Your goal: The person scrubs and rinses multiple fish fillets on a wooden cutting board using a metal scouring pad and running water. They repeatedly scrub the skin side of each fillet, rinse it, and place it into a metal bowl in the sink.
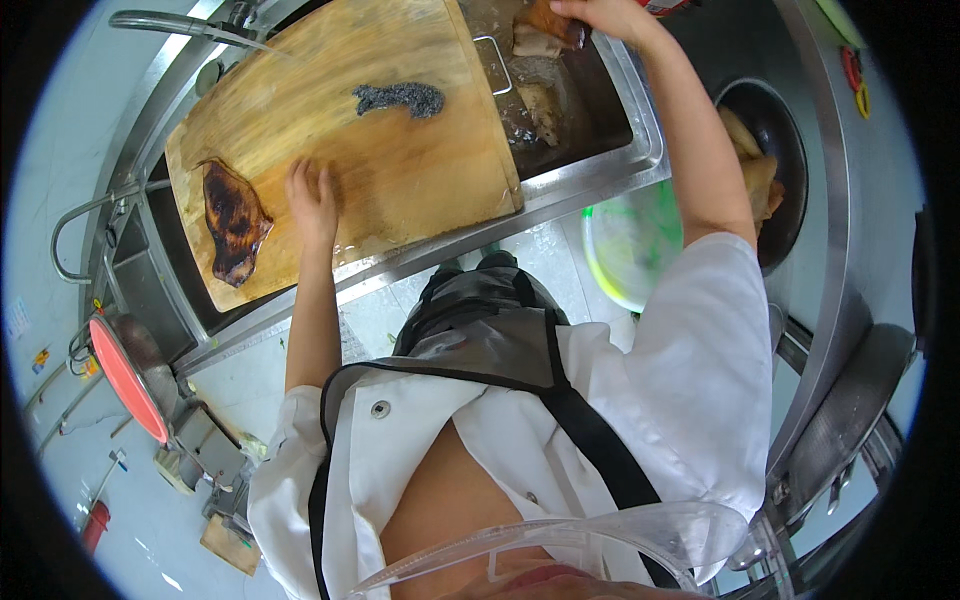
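My left hand (311, 199) is over a large wooden cutting board (315, 142) laid across a sink, its fingers apart and nothing in them. To its left on the board lies a scorched, dark-brown piece of what looks like meat or skin (234, 225). A grey steel-wool scrubber (401, 100) rests toward the far side of the board. At the top edge of the view, my right hand (607, 13) grips a browned piece of meat or skin (546, 30) above the water-filled sink basin (592, 124). A paler piece (541, 112) lies in the water.
A thin stream runs from the faucet (169, 24) at upper left. On the right, a dark round pan (796, 150) contains several pale-brown pieces (759, 184). A green-rimmed basin (634, 240) stands below the sink edge. Red-and-yellow-handled scissors (855, 79) are at far right.
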`<action>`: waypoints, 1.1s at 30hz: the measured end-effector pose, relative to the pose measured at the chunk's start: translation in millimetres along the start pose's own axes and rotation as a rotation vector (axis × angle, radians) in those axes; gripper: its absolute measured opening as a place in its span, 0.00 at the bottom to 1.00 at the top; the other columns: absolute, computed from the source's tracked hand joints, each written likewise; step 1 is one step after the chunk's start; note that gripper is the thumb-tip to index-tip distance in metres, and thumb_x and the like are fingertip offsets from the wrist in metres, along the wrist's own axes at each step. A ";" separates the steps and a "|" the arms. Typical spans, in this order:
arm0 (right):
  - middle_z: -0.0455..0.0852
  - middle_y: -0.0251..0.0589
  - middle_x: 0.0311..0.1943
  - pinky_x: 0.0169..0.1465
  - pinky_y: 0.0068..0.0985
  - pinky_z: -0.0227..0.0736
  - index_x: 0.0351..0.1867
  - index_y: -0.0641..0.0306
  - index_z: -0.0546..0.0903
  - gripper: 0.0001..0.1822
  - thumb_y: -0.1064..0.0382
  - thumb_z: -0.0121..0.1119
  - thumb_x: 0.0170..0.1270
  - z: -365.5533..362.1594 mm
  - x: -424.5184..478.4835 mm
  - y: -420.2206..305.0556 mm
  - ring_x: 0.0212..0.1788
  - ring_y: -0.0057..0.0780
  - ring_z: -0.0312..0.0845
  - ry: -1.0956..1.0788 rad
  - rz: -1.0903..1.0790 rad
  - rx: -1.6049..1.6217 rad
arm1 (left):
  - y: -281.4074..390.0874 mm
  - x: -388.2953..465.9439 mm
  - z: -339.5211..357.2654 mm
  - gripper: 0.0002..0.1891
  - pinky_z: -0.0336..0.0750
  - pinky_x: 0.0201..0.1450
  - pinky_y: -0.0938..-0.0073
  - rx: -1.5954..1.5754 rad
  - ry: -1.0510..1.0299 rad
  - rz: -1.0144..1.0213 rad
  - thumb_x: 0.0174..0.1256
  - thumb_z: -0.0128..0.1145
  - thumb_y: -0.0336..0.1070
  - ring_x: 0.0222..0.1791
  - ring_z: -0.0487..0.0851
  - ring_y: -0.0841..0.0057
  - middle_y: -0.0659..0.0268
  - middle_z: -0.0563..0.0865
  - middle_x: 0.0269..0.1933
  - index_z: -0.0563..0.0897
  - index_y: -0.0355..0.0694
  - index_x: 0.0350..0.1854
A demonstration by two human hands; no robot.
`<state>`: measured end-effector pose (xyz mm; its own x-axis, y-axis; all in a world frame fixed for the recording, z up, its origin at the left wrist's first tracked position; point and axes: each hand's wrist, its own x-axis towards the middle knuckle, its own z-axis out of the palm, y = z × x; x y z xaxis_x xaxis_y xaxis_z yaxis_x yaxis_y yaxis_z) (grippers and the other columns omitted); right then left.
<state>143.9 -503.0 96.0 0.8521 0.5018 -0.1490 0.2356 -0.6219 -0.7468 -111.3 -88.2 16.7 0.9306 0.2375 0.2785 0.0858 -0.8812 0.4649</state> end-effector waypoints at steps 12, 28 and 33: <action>0.85 0.49 0.29 0.39 0.32 0.76 0.33 0.73 0.80 0.14 0.60 0.55 0.59 102.9 63.4 -185.5 0.31 0.37 0.81 0.360 0.009 0.614 | 121.2 172.8 -19.8 0.37 0.67 0.60 0.66 -1.527 -0.609 -0.507 0.67 0.37 0.66 0.54 0.76 0.65 0.54 0.79 0.52 0.73 0.30 0.55; 0.81 0.42 0.37 0.28 0.22 0.72 0.49 0.60 0.72 0.11 0.60 0.49 0.69 369.3 41.6 -273.2 0.35 0.31 0.83 -0.150 0.507 1.517 | -84.0 134.2 -65.9 0.14 0.70 0.35 0.79 -0.705 -0.598 -0.498 0.57 0.65 0.42 0.30 0.76 0.81 0.70 0.82 0.31 0.82 0.35 0.36; 0.82 0.42 0.31 0.24 0.24 0.72 0.46 0.65 0.73 0.15 0.58 0.56 0.63 336.0 35.6 -205.0 0.28 0.29 0.82 -0.144 0.203 0.851 | -87.3 134.8 -64.4 0.15 0.71 0.38 0.78 -0.573 -0.618 -0.165 0.62 0.60 0.43 0.32 0.76 0.80 0.69 0.82 0.32 0.80 0.34 0.38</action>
<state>-31.0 -155.7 26.0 0.7593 0.5366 -0.3681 -0.3899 -0.0777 -0.9176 -16.3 47.0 67.8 0.9632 -0.0677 -0.2603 0.1987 -0.4735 0.8581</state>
